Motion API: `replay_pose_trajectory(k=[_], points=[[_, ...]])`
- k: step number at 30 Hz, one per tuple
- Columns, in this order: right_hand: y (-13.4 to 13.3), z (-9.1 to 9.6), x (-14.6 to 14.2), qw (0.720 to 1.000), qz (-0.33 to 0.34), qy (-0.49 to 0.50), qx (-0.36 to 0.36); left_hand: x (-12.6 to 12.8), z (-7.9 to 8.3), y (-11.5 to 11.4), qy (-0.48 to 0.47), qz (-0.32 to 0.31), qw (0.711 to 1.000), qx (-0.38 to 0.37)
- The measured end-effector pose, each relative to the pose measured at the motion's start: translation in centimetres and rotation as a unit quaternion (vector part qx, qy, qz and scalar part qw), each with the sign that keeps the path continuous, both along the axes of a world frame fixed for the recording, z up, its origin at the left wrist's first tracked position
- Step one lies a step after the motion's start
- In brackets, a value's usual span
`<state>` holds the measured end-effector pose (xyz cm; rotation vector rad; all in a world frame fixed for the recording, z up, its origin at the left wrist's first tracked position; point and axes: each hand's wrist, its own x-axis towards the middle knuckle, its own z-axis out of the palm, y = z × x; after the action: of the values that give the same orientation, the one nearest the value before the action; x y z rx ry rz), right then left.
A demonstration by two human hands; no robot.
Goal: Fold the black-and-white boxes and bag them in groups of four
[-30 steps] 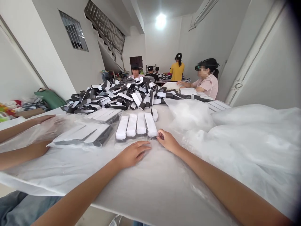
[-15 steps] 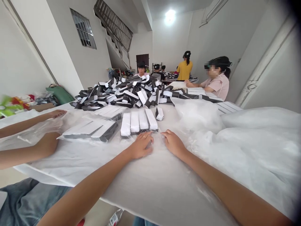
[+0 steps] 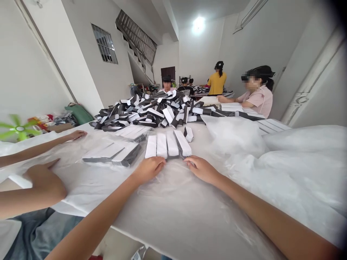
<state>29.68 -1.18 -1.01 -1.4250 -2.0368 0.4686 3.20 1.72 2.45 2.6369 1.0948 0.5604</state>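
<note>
Several narrow white-and-black boxes (image 3: 167,144) lie side by side in a clear plastic bag (image 3: 168,173) in front of me. At the near left corner of the row, my left hand (image 3: 149,168) is closed with bent fingers on the bag's film. My right hand (image 3: 202,169) pinches the film by the near right corner, its fingertips close to the rightmost box. Part of each hand's grip is hidden by the fingers. A loose box (image 3: 188,134) sits just behind the row. To the left lies another bagged set of boxes (image 3: 101,151).
A large heap of black-and-white boxes (image 3: 154,108) covers the table's far side. White plastic bags (image 3: 284,173) are piled on the right. A co-worker's arms (image 3: 40,180) reach in from the left. Another person (image 3: 260,94) sits at the far right, beside rows of boxes.
My left hand has moved left along the near edge of the boxes, and its fingers have closed. My right hand stays near the right corner. The co-worker's nearer hand has moved left.
</note>
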Motion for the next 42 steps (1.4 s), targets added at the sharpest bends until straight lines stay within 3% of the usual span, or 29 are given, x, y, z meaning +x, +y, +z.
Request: replay_pose_trajectory(k=[2, 5, 11, 15, 18, 23, 25, 28, 32, 37, 39, 42], points=[[0.4, 0.1, 0.5, 0.999, -0.049, 0.004, -0.024, -1.4, -0.7, 0.7, 0.066, 0.043, 0.995, 0.062], [1.0, 0.0, 1.6, 0.992, -0.113, 0.001, -0.048, -2.4, -2.3, 1.1, 0.082, 0.064, 0.989, 0.109], [-0.1, 0.0, 1.1, 0.989, -0.103, -0.104, -0.025, -1.9, -3.8, 0.6, 0.044, 0.005, 0.996, 0.077], [-1.3, 0.5, -0.2, 0.987, -0.052, -0.14, -0.065, -1.7, -3.5, -0.1, 0.034, -0.04, 0.998, 0.038], [-1.6, 0.8, -0.6, 0.99, -0.006, -0.138, -0.026, -1.6, -3.0, -0.7, 0.009, -0.05, 0.998, 0.029], [-1.8, 1.9, -1.0, 0.988, -0.081, -0.129, 0.031, -1.6, -1.5, -1.9, -0.079, -0.016, 0.997, 0.017], [-2.2, 2.4, -1.4, 0.994, -0.028, -0.093, 0.049, -1.7, -1.1, -2.3, -0.068, -0.034, 0.997, -0.009], [-2.8, 2.5, -1.8, 0.993, 0.069, -0.091, 0.014, -1.9, -1.2, -2.7, 0.004, -0.05, 0.998, -0.028], [-2.6, 2.8, -0.6, 0.986, 0.019, -0.154, -0.064, -3.0, -1.2, -2.9, 0.018, -0.054, 0.998, -0.014], [-3.1, 7.1, 2.5, 0.947, 0.079, -0.08, -0.302, -3.9, 1.1, -3.8, 0.004, -0.024, 0.997, -0.075], [-4.0, 9.5, 2.9, 0.949, 0.101, -0.04, -0.297, -2.5, 1.9, -4.4, 0.015, -0.001, 0.998, -0.063], [-5.7, 12.3, 2.4, 0.958, 0.134, 0.003, -0.251, 1.1, 1.7, -4.5, 0.047, -0.025, 0.998, 0.015]])
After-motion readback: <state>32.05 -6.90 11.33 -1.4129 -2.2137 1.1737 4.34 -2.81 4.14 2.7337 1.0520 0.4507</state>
